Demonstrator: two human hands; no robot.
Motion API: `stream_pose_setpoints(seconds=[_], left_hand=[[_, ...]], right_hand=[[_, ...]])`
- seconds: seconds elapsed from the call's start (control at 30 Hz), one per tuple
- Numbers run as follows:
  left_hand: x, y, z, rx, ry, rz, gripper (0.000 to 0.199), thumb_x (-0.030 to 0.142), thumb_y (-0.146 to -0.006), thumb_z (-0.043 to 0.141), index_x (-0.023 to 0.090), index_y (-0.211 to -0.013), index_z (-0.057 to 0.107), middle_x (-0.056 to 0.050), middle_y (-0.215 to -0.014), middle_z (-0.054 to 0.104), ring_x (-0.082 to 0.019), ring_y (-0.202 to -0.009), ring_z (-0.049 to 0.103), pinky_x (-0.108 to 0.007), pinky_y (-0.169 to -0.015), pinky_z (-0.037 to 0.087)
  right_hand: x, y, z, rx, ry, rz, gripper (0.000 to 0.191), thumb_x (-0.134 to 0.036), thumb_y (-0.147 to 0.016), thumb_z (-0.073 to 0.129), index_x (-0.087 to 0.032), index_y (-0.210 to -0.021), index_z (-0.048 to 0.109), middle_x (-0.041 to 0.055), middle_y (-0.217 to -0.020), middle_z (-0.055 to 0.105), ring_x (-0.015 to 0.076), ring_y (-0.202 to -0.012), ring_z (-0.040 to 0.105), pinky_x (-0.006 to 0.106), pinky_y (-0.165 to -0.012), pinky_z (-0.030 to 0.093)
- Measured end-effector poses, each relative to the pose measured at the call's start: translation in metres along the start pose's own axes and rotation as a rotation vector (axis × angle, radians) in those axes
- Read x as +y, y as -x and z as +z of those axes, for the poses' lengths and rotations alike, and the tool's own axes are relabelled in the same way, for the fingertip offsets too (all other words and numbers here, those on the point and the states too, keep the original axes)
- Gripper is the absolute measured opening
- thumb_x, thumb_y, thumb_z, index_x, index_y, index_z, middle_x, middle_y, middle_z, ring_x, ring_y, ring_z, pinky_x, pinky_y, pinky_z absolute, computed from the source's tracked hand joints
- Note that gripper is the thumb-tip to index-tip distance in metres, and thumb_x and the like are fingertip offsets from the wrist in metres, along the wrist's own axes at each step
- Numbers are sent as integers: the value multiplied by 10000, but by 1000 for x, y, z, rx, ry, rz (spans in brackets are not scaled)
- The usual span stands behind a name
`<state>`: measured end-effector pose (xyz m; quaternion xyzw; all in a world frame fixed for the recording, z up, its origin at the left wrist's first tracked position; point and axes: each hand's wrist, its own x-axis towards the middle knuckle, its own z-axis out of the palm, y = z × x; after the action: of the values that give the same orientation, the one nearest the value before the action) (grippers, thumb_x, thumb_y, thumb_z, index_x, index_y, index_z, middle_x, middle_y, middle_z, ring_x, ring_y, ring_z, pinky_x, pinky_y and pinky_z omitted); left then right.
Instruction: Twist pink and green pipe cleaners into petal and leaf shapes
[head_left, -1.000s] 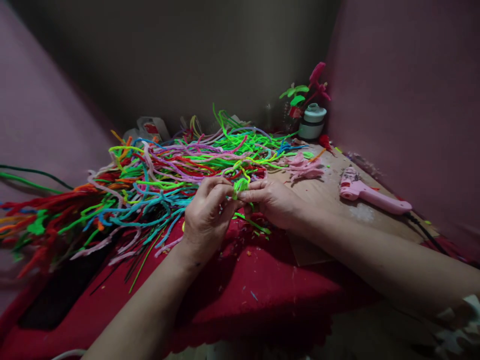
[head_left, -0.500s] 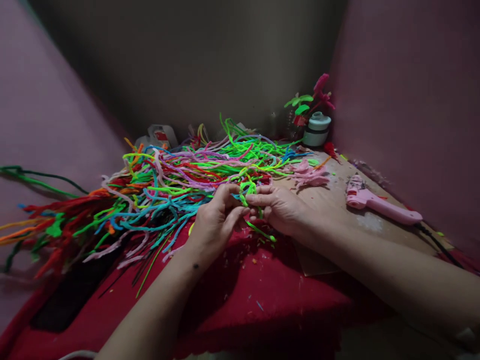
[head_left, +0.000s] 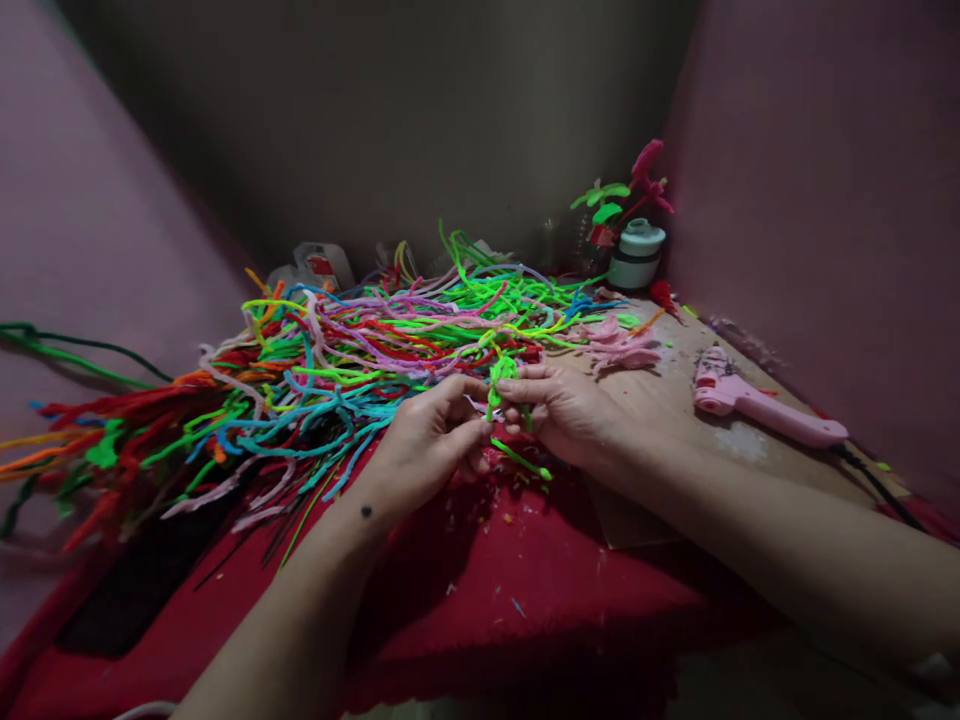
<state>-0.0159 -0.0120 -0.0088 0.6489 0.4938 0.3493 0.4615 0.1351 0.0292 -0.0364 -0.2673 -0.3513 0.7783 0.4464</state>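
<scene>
My right hand pinches a small looped piece of bright green pipe cleaner between thumb and fingers. Close on its left side, my left hand has thumb and forefinger at the lower end of the same piece; whether they grip it is too small to tell. A loose green stem extends below the hands over the red cloth. Behind the hands spreads a large heap of coloured pipe cleaners.
A pink glue gun with a black cable lies on the brown board at right. Pink fuzzy pieces are near a lidded jar. A dark flat object lies left.
My left hand has shifted slightly left and down, its fingertips now at the lower end of the green piece. The green loops look narrower and more bunched together.
</scene>
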Motion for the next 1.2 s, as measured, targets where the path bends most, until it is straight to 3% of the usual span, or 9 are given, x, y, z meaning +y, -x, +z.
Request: stream_pose_setpoints(seconds=[0.1, 0.23, 0.4, 0.6, 0.73, 0.87, 1.03, 1.2], left_hand=[[5, 0, 0, -5, 9, -40, 246, 300, -752, 615, 152, -931, 534, 35, -573, 588, -122, -428, 582, -223, -429, 480], [7, 0, 1, 87, 8, -68, 188, 341, -791, 574, 153, -792, 566, 60, -477, 519, -62, -310, 459, -154, -326, 330], [1, -1, 2, 117, 25, -102, 201, 365, -779, 585, 167, -812, 596, 69, -441, 491, -53, -287, 402, -150, -293, 272], [1, -2, 3, 73, -3, -108, 213, 377, -787, 573, 166, -781, 597, 77, -418, 465, -35, -274, 342, -152, -295, 234], [-1, -2, 3, -22, 100, -139, 225, 393, -782, 585, 168, -774, 588, 56, -454, 524, -41, -302, 385, -154, -311, 241], [-12, -4, 5, -30, 195, -188, 256, 424, -770, 599, 170, -795, 592, 57, -386, 495, -38, -277, 329, -154, -313, 194], [-8, -4, 5, 89, 292, -137, 221, 361, -752, 627, 153, -706, 569, 53, -396, 497, -32, -294, 332, -154, -317, 212], [8, -1, 3, 195, 323, -168, 190, 300, -718, 653, 147, -715, 540, 60, -445, 530, -30, -288, 344, -143, -291, 210]], right_hand=[[1, -1, 0, 4, -22, -17, 258, -175, -531, 771, -150, -634, 536, -46, -565, 521, 72, -485, 477, 212, -450, 390], [3, -2, -1, 23, 2, -54, 278, -205, -531, 776, -152, -622, 520, -53, -550, 498, 60, -467, 444, 208, -441, 375], [5, -3, -2, 25, 25, -39, 269, -219, -562, 764, -154, -688, 535, -46, -602, 513, 71, -517, 485, 219, -482, 387], [0, 1, 0, 28, 272, -158, 217, -260, -654, 691, -148, -571, 525, -43, -501, 487, 60, -447, 407, 222, -443, 317], [-2, 5, 1, 84, 403, -269, 250, -248, -690, 651, -147, -519, 499, -45, -479, 477, 55, -445, 400, 220, -458, 321], [-1, 7, 2, 53, 457, -282, 247, -287, -713, 639, -149, -548, 518, -33, -503, 501, 69, -456, 435, 223, -453, 335], [-8, 9, 6, 2, 531, -275, 210, -290, -745, 605, -140, -603, 568, -23, -567, 535, 73, -523, 460, 225, -516, 360], [-16, 8, 4, 28, 687, -242, 111, -207, -662, 660, -127, -618, 597, -35, -575, 530, 59, -525, 432, 219, -525, 336]])
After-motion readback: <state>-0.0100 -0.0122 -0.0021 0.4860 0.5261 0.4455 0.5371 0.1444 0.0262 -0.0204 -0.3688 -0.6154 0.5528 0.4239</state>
